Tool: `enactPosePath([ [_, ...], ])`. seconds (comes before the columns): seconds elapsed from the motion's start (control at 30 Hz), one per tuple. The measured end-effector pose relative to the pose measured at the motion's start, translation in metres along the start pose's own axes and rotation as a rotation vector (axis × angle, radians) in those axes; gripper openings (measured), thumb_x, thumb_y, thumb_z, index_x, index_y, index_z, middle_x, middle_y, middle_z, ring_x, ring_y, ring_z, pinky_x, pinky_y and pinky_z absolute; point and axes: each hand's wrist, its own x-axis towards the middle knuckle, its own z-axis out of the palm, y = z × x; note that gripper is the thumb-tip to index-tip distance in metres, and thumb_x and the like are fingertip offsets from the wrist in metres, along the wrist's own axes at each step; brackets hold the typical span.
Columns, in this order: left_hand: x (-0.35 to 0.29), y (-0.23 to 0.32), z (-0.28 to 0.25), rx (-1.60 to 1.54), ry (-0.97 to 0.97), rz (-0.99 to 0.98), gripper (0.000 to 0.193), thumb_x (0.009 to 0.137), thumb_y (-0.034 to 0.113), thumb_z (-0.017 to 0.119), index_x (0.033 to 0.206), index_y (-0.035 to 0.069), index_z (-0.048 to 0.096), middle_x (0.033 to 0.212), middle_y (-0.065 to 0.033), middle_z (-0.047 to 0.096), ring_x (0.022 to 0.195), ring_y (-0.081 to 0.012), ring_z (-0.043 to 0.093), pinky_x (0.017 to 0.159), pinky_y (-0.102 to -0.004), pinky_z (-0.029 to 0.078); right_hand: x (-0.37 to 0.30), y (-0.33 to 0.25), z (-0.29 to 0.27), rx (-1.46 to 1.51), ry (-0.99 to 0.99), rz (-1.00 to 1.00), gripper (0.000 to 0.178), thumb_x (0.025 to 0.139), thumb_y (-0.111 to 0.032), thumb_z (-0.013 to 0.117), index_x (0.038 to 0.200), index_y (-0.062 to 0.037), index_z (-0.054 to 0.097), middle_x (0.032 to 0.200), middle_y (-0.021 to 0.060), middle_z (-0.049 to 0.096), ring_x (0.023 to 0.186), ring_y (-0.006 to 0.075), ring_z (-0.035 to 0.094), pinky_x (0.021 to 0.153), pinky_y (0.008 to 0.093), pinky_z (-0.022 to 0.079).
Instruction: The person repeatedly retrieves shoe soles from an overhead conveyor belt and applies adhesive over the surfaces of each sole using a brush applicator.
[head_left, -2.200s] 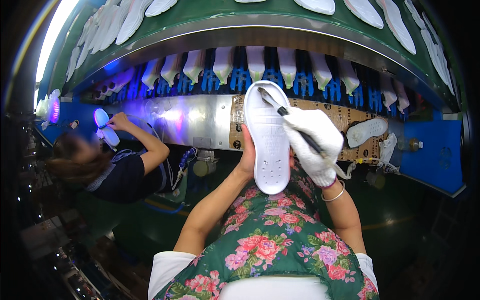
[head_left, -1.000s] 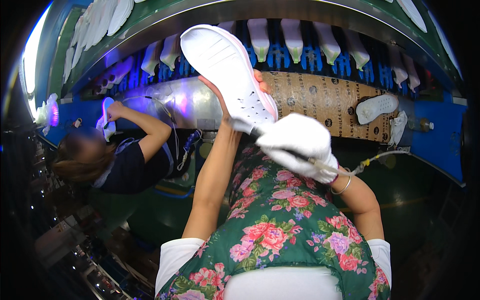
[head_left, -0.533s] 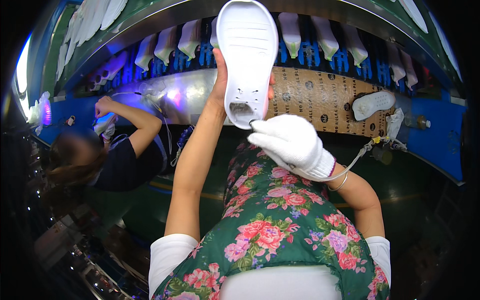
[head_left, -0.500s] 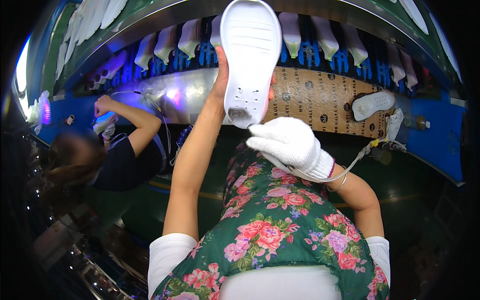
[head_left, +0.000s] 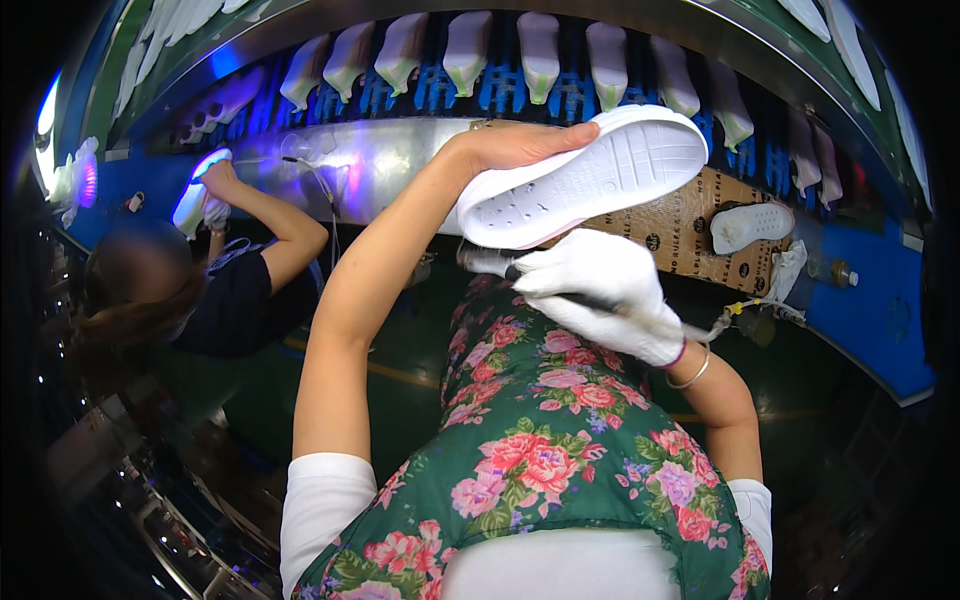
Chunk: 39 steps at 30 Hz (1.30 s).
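Observation:
A white shoe sole [head_left: 630,168] is in my bare left hand [head_left: 530,146], whose thumb lies along its upper edge while the other fingers are hidden behind. The sole lies slantwise, its end with small holes to the left and its ribbed end up to the right. My right hand [head_left: 600,290], in a white knitted glove, is closed round a brush [head_left: 487,262]. The bristles are blurred and sit just below the sole's left end; whether they touch it I cannot tell. A pale tube [head_left: 700,333] runs off to the right from the glove.
White shoe forms [head_left: 540,55] stand in a row on blue holders behind. Printed cardboard [head_left: 690,235] covers the bench, with another white sole [head_left: 750,228], a crumpled cloth [head_left: 790,268] and a bottle [head_left: 845,272] at right. A co-worker [head_left: 240,280] sits at left under bluish light.
The sole has turned from upright to slantwise, and my left hand has moved to its upper edge. The brush has left the sole's lower end. The row of shoe forms has shifted in view.

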Motion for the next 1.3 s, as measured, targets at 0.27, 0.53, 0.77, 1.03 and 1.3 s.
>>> enactPosePath([
  [0.27, 0.005, 0.028, 0.005, 0.480, -0.029, -0.091, 0.102, 0.086, 0.089, 0.038, 0.152, 0.011, 0.047, 0.154, -0.0212, 0.046, 0.142, -0.0347, 0.046, 0.115, -0.0398, 0.038, -0.005, 0.010, 0.001, -0.236, 0.050, -0.139, 0.032, 0.077, 0.002, 0.078, 0.106, -0.0082, 0.073, 0.102, 0.0106, 0.073, 0.092, 0.0303, 0.071, 0.081, 0.0373, 0.055],
  [0.53, 0.030, 0.006, -0.008, 0.671, -0.111, -0.063, 0.110, 0.087, 0.089, 0.032, 0.155, 0.004, 0.038, 0.161, -0.0211, 0.034, 0.150, -0.0372, 0.030, 0.123, -0.0427, 0.026, -0.006, 0.013, -0.012, -0.199, 0.080, 0.107, 0.021, 0.081, -0.006, 0.081, 0.102, -0.0088, 0.079, 0.097, 0.0076, 0.077, 0.089, 0.0192, 0.074, 0.082, 0.0321, 0.058],
  [0.77, 0.017, 0.019, -0.012, 0.592, -0.092, -0.164, 0.109, 0.082, 0.093, 0.036, 0.152, 0.010, 0.048, 0.154, -0.0236, 0.044, 0.142, -0.0381, 0.045, 0.114, -0.0451, 0.039, -0.002, 0.011, -0.008, -0.259, 0.127, -0.005, 0.023, 0.078, -0.005, 0.079, 0.099, -0.0128, 0.076, 0.092, 0.0079, 0.075, 0.080, 0.0255, 0.072, 0.073, 0.0353, 0.057],
  [1.03, 0.020, 0.010, -0.017, 0.408, 0.113, -0.190, 0.105, 0.082, 0.092, 0.040, 0.144, 0.009, 0.058, 0.144, -0.0242, 0.055, 0.129, -0.0356, 0.057, 0.106, -0.0443, 0.048, -0.013, 0.007, -0.017, 0.025, 0.320, 0.266, 0.021, 0.083, -0.003, 0.080, 0.103, -0.0017, 0.078, 0.101, 0.0103, 0.077, 0.085, 0.0163, 0.072, 0.075, 0.0292, 0.056],
  [1.3, 0.039, -0.058, 0.012, -1.004, -0.335, 0.230, 0.091, 0.092, 0.083, 0.030, 0.152, 0.016, 0.044, 0.118, -0.0203, 0.070, 0.090, -0.0372, 0.074, 0.071, -0.0554, 0.063, -0.013, 0.015, -0.052, -0.182, 0.656, 0.294, 0.018, 0.084, 0.002, 0.076, 0.102, 0.0032, 0.077, 0.099, 0.0113, 0.077, 0.089, 0.0163, 0.071, 0.082, 0.0300, 0.056],
])
